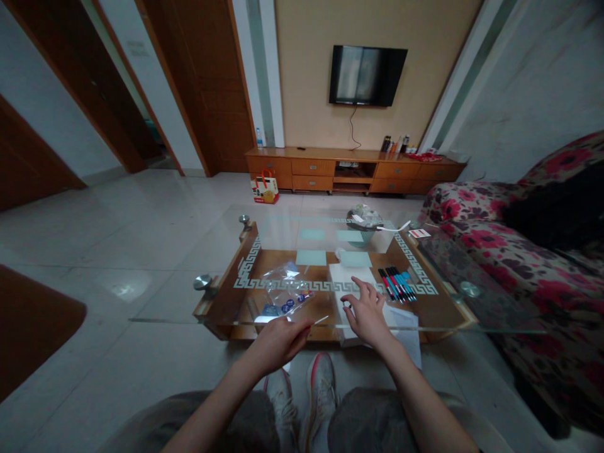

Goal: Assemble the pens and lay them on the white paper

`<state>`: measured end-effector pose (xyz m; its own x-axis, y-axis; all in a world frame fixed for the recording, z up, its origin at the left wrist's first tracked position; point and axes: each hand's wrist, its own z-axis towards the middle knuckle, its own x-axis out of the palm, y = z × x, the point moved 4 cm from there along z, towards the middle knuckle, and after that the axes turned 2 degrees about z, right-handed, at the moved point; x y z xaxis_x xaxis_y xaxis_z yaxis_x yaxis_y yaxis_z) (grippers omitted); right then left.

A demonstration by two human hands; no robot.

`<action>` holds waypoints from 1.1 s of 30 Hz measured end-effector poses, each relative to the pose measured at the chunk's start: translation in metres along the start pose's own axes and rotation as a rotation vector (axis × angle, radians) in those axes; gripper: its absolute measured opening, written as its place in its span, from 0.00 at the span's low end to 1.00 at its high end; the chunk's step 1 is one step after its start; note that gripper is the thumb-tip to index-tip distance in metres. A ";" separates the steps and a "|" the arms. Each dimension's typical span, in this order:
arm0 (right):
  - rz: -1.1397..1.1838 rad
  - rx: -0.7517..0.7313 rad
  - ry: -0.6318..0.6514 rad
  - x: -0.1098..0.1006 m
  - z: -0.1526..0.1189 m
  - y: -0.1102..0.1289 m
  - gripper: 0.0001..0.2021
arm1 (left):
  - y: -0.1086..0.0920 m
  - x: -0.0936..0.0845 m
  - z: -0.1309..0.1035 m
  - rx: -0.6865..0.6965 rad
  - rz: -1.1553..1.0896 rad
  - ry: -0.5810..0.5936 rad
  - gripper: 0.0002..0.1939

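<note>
My left hand point(283, 336), at the front edge of the glass table, is closed around a thin white stick point(321, 319) that points right. My right hand point(367, 311) is above a white box point(340, 280). Its thumb and forefinger are bent together in a pinch, with a tiny thing between them too small to name; the other fingers are stretched out. To the right of that hand, several pens point(397, 284) with red, blue and black barrels lie side by side. Beyond my left hand lies a clear plastic bag point(285, 286) with blue round marks.
The glass tabletop point(189, 308) overhangs its wooden base, with metal posts at the corners. A basket point(361, 236) with a crumpled plastic bag stands toward the back right. A white sheet point(408, 321) lies near the front. A flowered sofa point(472, 207) flanks the right side.
</note>
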<state>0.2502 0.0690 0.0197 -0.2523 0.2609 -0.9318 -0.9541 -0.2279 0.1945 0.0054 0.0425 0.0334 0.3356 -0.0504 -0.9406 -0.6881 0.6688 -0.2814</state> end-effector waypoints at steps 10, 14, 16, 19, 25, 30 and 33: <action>0.038 0.018 -0.028 -0.002 0.000 -0.002 0.12 | -0.001 -0.002 0.001 -0.005 -0.026 -0.017 0.13; 0.110 0.038 -0.085 -0.005 0.000 -0.002 0.13 | 0.001 -0.001 0.001 -0.002 -0.011 -0.017 0.14; 0.191 0.054 -0.136 -0.010 0.000 0.000 0.11 | 0.001 -0.001 0.000 0.000 -0.009 -0.022 0.14; 0.353 0.052 -0.183 -0.018 -0.002 0.006 0.09 | 0.001 -0.001 0.000 0.007 -0.015 -0.032 0.15; 0.572 -0.097 -0.084 -0.029 -0.011 0.028 0.08 | 0.003 0.004 -0.001 0.057 -0.025 -0.056 0.18; 0.591 -0.144 -0.020 -0.030 -0.014 0.037 0.07 | 0.003 0.003 -0.001 0.105 -0.036 -0.080 0.21; 0.618 -0.134 -0.011 -0.030 -0.014 0.038 0.04 | 0.001 0.002 -0.001 0.114 -0.049 -0.080 0.21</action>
<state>0.2235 0.0394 0.0508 -0.7523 0.0526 -0.6568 -0.6035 -0.4551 0.6547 0.0045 0.0429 0.0312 0.4207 -0.0291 -0.9067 -0.5932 0.7474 -0.2992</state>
